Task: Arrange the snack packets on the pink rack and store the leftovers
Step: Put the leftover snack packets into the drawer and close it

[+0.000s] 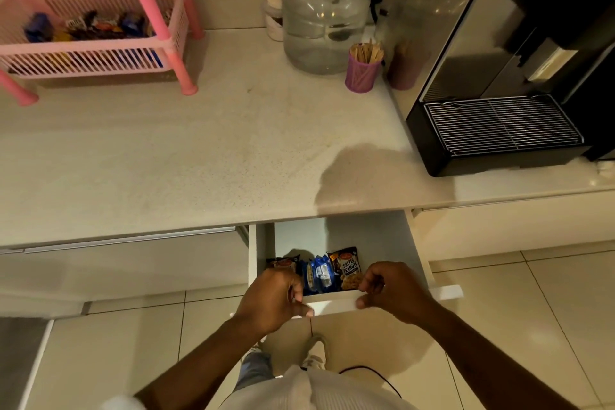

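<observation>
The pink rack (159, 15) stands on the counter at the far left, its lower basket holding several dark and blue snack packets (90, 27). Below the counter a white drawer (332, 301) is pulled out. Inside it stand a salted peanuts packet (347, 268), a blue packet (317, 275) and another packet (284, 265) at the left. My left hand (276, 299) and my right hand (392, 291) both grip the drawer's front panel, fingers curled over its top edge.
On the counter stand a large clear water jar (321, 13), a purple cup of wooden sticks (362, 68) and a black coffee machine (506, 83) with a drip grille. Closed drawers flank the open one. Tiled floor and my shoe (314, 353) lie below.
</observation>
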Tool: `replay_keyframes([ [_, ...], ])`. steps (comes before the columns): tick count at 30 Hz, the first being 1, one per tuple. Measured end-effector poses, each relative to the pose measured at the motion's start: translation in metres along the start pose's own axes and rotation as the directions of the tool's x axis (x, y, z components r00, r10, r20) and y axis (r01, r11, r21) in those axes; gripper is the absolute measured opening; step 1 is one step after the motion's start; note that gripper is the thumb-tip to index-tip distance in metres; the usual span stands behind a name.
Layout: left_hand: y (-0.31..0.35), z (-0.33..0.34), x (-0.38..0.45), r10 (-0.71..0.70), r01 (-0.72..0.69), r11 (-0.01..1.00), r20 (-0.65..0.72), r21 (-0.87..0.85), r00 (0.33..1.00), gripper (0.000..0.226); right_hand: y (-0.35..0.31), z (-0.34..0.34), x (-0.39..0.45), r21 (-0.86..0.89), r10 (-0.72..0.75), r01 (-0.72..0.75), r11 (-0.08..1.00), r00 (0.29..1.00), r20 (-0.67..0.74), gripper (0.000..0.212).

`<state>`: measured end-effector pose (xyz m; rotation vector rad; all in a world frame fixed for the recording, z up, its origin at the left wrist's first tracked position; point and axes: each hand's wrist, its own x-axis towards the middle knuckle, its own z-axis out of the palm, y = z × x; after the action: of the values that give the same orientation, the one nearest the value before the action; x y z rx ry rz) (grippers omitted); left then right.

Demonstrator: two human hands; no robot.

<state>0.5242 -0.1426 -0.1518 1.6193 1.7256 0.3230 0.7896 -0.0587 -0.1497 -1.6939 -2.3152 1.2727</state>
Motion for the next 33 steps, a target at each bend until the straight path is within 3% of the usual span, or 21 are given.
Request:
replay_keyframes([
  [7,0.000,-0.010,0.016,0.022,-0.025,1.000,-0.199,-0.010,0.980,0.027,-0.025,-0.009,0.023,-0.149,-0.155,0.134,0.980,0.979,-0.134,0.011],
  [13,-0.005,-0.011,0.028,0.166,-0.115,0.976,-0.293,0.184,0.942,0.002,-0.031,-0.007,0.046,-0.412,-0.337,0.239,0.879,0.923,-0.183,0.010],
  [16,-0.009,-0.019,0.037,0.186,-0.103,0.954,-0.285,0.283,0.940,0.017,-0.034,-0.009,0.056,-0.479,-0.389,0.241,0.844,0.890,-0.237,0.005],
  [19,-0.015,-0.032,0.045,0.273,-0.114,0.913,-0.379,0.392,0.884,0.022,-0.035,-0.007,0.064,-0.576,-0.473,0.229,0.785,0.822,-0.318,0.011],
  [23,-0.027,-0.052,0.056,0.238,-0.015,0.891,-0.438,0.454,0.867,0.070,-0.043,-0.007,0.079,-0.581,-0.475,0.175,0.795,0.775,-0.417,0.029],
  [25,-0.035,-0.058,0.063,0.246,-0.005,0.855,-0.397,0.518,0.884,0.080,-0.045,-0.007,0.085,-0.555,-0.491,0.212,0.804,0.763,-0.421,0.043],
  [28,-0.044,-0.063,0.070,0.253,-0.016,0.842,-0.369,0.539,0.894,0.070,-0.048,-0.009,0.094,-0.532,-0.493,0.234,0.814,0.762,-0.419,0.057],
  [33,-0.050,-0.061,0.071,0.317,-0.040,0.825,-0.404,0.564,0.858,0.055,-0.045,-0.013,0.103,-0.588,-0.522,0.223,0.778,0.749,-0.407,0.045],
])
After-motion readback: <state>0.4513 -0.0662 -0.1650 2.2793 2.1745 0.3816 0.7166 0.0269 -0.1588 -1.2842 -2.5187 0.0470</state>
